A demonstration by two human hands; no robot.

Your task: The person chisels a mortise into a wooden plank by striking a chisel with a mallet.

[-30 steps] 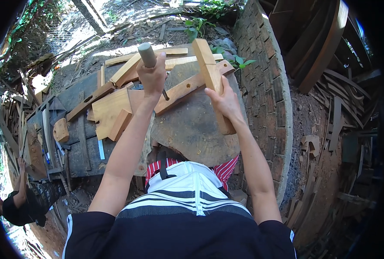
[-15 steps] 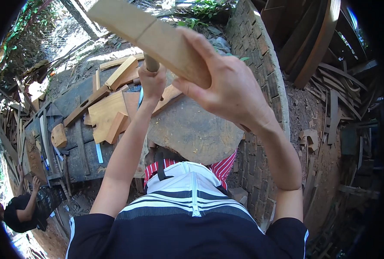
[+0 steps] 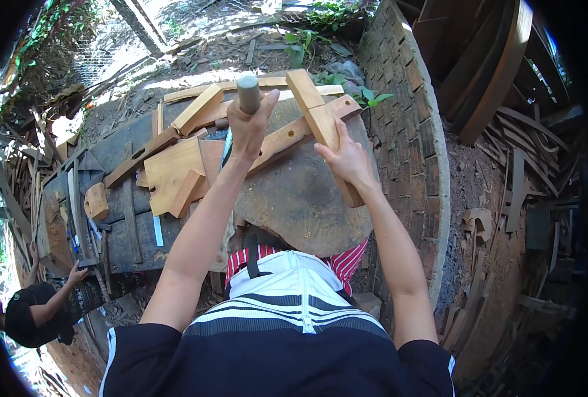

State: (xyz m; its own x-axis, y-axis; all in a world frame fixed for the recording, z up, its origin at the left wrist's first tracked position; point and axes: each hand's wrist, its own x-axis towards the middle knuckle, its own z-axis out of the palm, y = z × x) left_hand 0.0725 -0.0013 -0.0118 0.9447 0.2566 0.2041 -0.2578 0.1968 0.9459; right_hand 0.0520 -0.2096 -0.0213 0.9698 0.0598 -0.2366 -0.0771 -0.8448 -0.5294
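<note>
My left hand [image 3: 246,129] is closed round a thick round rod [image 3: 248,98] whose pale grey end points up; its lower part is hidden, so its kind does not show. My right hand [image 3: 348,157] grips a squared wooden block [image 3: 307,92], thumb on one side and fingers over the other. A thin line crosses the block's top face. The block lies aslant across a longer wooden beam [image 3: 286,137] with holes in it. Both are over a round stump top [image 3: 304,208] in front of my lap.
Left of the stump, boards and offcuts [image 3: 171,169] cover a dark bench [image 3: 119,221]. A brick wall [image 3: 406,126] with a pale edge runs along the right. Scrap wood [image 3: 522,165] lies beyond it. Another person [image 3: 39,304] works at the far left.
My right hand has lowered the wooden block from close in front of me onto the beam. The rod's end in my left hand now shows uncovered. The other person's hand has shifted.
</note>
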